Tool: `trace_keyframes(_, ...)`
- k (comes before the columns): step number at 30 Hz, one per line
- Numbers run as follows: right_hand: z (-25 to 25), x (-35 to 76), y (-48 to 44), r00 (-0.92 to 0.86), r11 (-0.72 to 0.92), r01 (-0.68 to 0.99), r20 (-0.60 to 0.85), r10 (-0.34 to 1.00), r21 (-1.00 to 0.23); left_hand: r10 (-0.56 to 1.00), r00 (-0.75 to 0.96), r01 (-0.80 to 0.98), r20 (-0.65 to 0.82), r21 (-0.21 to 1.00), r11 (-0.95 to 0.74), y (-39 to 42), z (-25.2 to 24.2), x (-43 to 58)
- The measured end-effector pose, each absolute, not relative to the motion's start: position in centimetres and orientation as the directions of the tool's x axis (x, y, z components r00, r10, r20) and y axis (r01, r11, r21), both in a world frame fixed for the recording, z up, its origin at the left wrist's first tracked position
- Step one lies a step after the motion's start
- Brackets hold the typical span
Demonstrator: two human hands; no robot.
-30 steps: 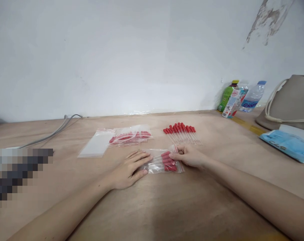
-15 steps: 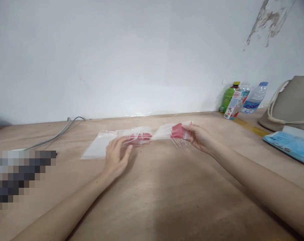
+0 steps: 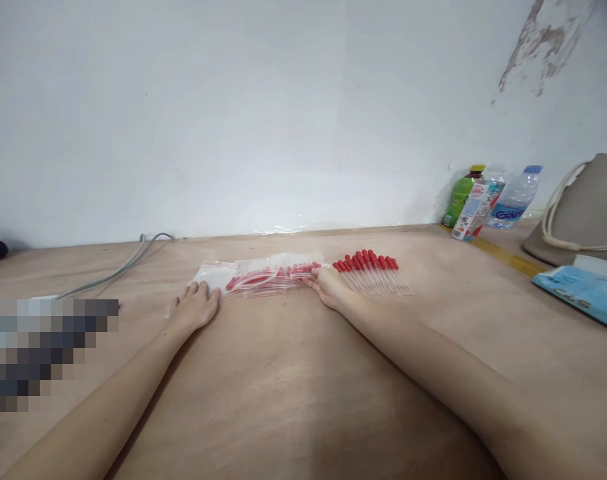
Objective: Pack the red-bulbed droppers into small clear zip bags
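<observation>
My left hand (image 3: 196,308) lies palm down with its fingers spread on a stack of flat clear plastic bags (image 3: 211,272), covering part of it. Just right of that stack is a pile of clear zip bags (image 3: 258,280) holding red-topped droppers. At the pile's right end, my right hand (image 3: 329,287) has its thumb and fingers on the edge of a bag of droppers (image 3: 303,269). Its fingertips are partly hidden. Beyond the right wrist, a fanned row of loose droppers (image 3: 371,270) with red bulbs and thin clear tubes lies on the table.
Several drink bottles (image 3: 476,207) stand by the wall at the right. Near them are a grey-beige bag (image 3: 578,207) with a cord and a blue tissue pack (image 3: 578,290). A grey cable (image 3: 118,270) and a blurred-out object (image 3: 48,353) lie at the left.
My right hand has moved left with the bag, bringing it to the pile and uncovering the loose droppers. My left hand has shifted left from the filled bags onto the flat stack.
</observation>
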State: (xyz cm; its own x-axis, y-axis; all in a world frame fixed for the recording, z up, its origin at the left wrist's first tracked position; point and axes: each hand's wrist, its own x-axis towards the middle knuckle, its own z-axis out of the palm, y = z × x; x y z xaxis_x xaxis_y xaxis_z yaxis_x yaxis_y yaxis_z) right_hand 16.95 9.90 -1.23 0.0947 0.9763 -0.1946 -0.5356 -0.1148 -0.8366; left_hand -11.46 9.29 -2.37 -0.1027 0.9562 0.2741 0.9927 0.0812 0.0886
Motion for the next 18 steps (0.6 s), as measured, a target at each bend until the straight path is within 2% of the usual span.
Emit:
trace_keyframes(5,-1.3,15.6,9.9,0.025,-0.152,-0.503,-0.190,0.981,-0.851,0.974,-0.135,0.986,0.184,0.122,0.114,10.2,-1.9,-13.1)
trace_keyframes(11,-1.2,15.6,9.1,-0.052,-0.179,-0.430,-0.174,0.983,-0.885,0.948,-0.238,0.954,0.212,0.234,0.187,10.1,-1.3,-14.5)
trace_keyframes(15,-1.3,16.9,6.8,-0.074,-0.192,-0.342,-0.178,0.981,-0.920,0.864,-0.365,0.902,0.346,0.360,0.237,9.3,-0.3,-14.4)
trace_keyframes(18,-1.2,18.7,4.0,-0.115,-0.193,-0.261,-0.168,0.979,-0.946,0.765,-0.354,0.896,0.538,0.430,0.112,8.6,1.0,-13.0)
